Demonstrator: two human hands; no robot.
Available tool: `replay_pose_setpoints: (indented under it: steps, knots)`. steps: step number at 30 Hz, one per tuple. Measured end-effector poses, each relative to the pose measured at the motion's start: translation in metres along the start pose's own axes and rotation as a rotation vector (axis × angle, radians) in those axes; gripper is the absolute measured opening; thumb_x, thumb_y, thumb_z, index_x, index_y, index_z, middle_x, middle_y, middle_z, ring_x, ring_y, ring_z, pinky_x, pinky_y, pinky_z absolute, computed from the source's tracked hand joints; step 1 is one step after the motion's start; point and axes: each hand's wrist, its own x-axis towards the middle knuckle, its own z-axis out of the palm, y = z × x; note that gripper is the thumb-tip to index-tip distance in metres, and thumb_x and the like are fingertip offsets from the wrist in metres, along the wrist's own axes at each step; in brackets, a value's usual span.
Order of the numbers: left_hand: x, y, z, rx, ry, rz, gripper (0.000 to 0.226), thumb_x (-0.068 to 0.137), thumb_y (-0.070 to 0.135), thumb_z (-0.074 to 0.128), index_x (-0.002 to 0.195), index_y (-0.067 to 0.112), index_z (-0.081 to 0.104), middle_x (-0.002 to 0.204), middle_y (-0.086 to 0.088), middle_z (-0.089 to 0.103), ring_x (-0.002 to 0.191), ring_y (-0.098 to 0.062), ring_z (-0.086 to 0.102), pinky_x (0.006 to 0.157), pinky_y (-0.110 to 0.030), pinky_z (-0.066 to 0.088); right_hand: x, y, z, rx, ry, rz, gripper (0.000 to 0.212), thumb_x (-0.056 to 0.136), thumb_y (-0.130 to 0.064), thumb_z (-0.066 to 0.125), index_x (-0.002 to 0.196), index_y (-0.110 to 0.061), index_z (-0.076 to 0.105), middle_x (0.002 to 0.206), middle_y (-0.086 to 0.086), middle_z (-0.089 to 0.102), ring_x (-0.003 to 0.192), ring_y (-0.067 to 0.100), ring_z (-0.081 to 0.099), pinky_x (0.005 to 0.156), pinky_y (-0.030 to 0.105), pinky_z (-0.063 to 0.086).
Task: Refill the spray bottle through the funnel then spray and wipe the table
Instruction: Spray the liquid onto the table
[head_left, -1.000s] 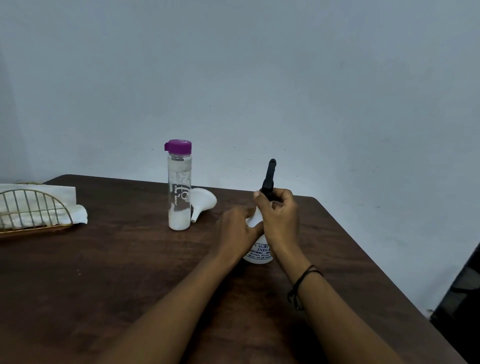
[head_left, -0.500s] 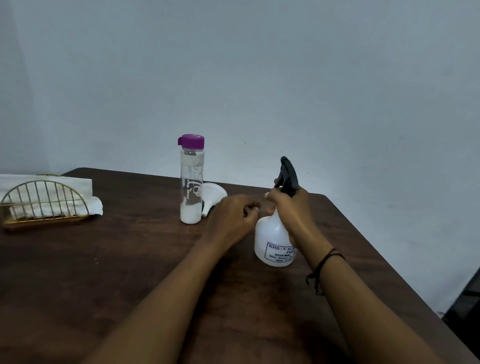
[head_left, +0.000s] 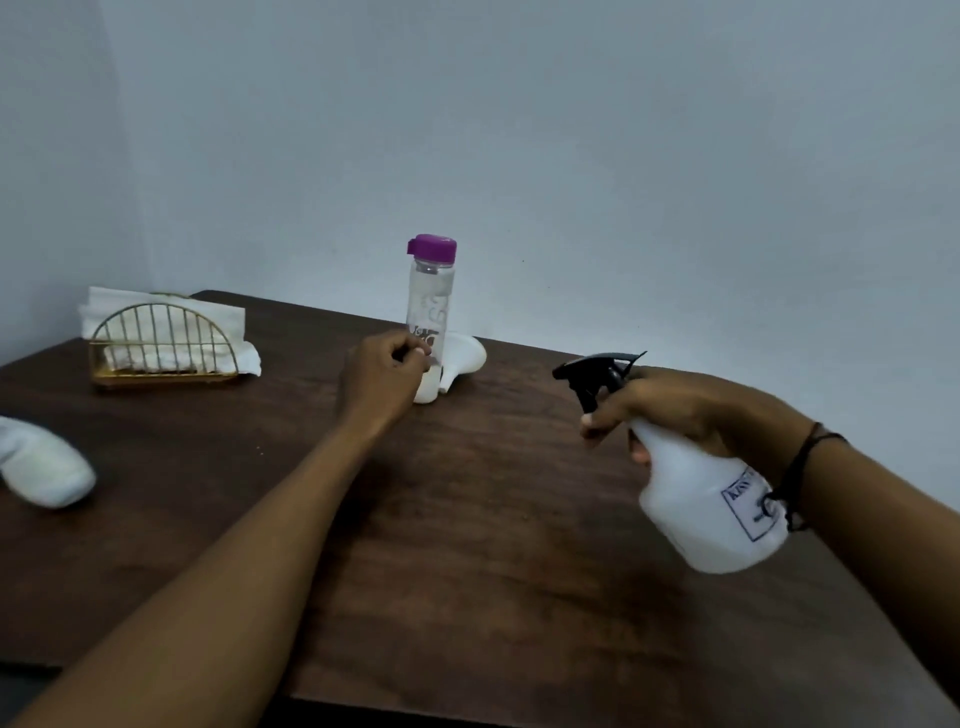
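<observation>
My right hand (head_left: 675, 410) grips the neck of the white spray bottle (head_left: 701, 509), lifted off the dark wooden table (head_left: 467, 519) and tilted, its black trigger head (head_left: 597, 374) pointing left. My left hand (head_left: 382, 379) hovers loosely curled with nothing in it, just in front of the clear bottle with a purple cap (head_left: 432, 312). A white funnel (head_left: 462, 364) lies on its side behind that bottle.
A gold wire holder with white napkins (head_left: 166, 343) stands at the table's back left. A rolled white cloth (head_left: 41, 467) lies at the left edge. A pale wall runs right behind the table.
My right hand lifted the spray bottle off the table and swung it right, tilting it. My left hand let go of it and moved left toward the purple-capped bottle. The view shifted left.
</observation>
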Motion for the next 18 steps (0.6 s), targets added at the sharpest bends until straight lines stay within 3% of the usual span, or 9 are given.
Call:
replay_pose_setpoints:
  steps: [3,6,8,11,15,18]
  knots:
    - [-0.003,-0.006,-0.003,0.043,-0.007,0.007,0.017,0.085,0.026,0.060,0.071,0.025,0.070,0.078,0.003,0.074,0.076,-0.019,0.068,0.073,-0.043,0.058,-0.011,-0.003,0.009,-0.068,-0.030,0.019,0.017,0.083,-0.019,0.072,0.082,-0.002,0.068,0.077,0.011,0.070,0.044,0.016,0.053,0.048,0.024,0.044]
    - [-0.002,-0.004,-0.003,0.079,-0.013,0.019,0.021,0.087,0.029,0.058,0.076,0.018,0.072,0.075,0.001,0.072,0.074,-0.020,0.067,0.071,-0.044,0.057,-0.018,-0.004,0.018,-0.125,0.019,0.002,0.019,0.086,-0.012,0.066,0.069,-0.004,0.062,0.062,0.009,0.060,0.041,0.014,0.052,0.046,0.024,0.043]
    - [-0.002,-0.004,-0.002,0.120,-0.011,0.025,0.023,0.087,0.033,0.056,0.079,0.018,0.072,0.075,0.002,0.072,0.074,-0.020,0.067,0.071,-0.043,0.057,-0.020,-0.003,0.017,-0.156,0.041,-0.006,0.013,0.085,-0.015,0.069,0.080,-0.003,0.067,0.070,0.009,0.068,0.045,0.015,0.054,0.047,0.025,0.045]
    - [-0.001,-0.008,-0.002,0.120,-0.010,0.030,0.026,0.084,0.036,0.055,0.076,0.017,0.071,0.072,0.002,0.072,0.073,-0.019,0.067,0.069,-0.042,0.057,-0.023,-0.005,0.012,-0.187,0.032,0.007,0.021,0.084,-0.023,0.073,0.097,-0.007,0.071,0.087,0.009,0.076,0.048,0.016,0.055,0.049,0.024,0.046]
    - [-0.001,-0.010,-0.002,0.143,-0.019,0.017,0.028,0.082,0.039,0.053,0.074,0.018,0.070,0.072,0.003,0.072,0.073,-0.021,0.067,0.069,-0.042,0.057,-0.023,-0.007,0.011,-0.206,-0.011,0.025,0.021,0.086,-0.017,0.069,0.070,-0.004,0.063,0.069,0.012,0.061,0.044,0.016,0.052,0.050,0.026,0.044]
    - [-0.001,-0.012,0.000,0.155,-0.038,0.010,0.027,0.083,0.039,0.053,0.071,0.020,0.068,0.074,0.003,0.072,0.074,-0.020,0.067,0.070,-0.040,0.057,-0.024,-0.009,0.012,-0.253,-0.030,0.043,0.022,0.084,-0.023,0.072,0.080,-0.001,0.068,0.077,0.012,0.070,0.047,0.018,0.053,0.052,0.025,0.045]
